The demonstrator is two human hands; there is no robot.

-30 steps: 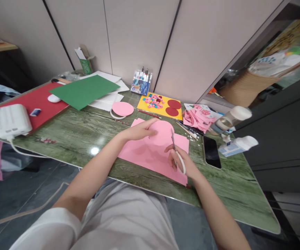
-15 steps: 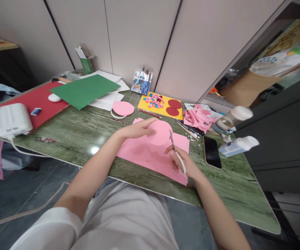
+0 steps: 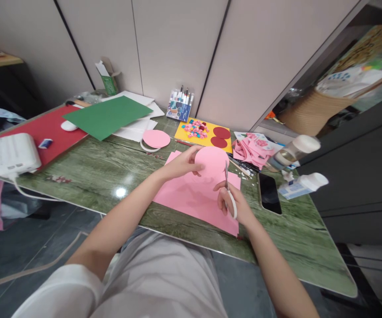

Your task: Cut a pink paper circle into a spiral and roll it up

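Observation:
My left hand (image 3: 186,162) pinches the left edge of a round piece of pink paper (image 3: 213,160), held up above the table. In my right hand (image 3: 233,202) is a pair of white-handled scissors (image 3: 232,205), fingers through the loops. The blades point away from me and meet the right edge of the round paper. Under both hands lie pink paper sheets (image 3: 194,201), slightly fanned at the corners. Behind my left forearm, pink paper circles (image 3: 156,138) rest on a white tape roll (image 3: 149,149).
Yellow paper (image 3: 181,132) at the back bears small pompoms and two dark red circles (image 3: 221,133). Pink paper scraps (image 3: 252,150) lie right of it. A phone (image 3: 269,193), two bottles (image 3: 303,185) stand or lie rightward. Green paper (image 3: 107,115) and a white power bank (image 3: 16,154) are left.
The round pink paper and my left hand have moved to the right and slightly up. The scissors have shifted a little right, their blades more upright, still at the paper's right edge.

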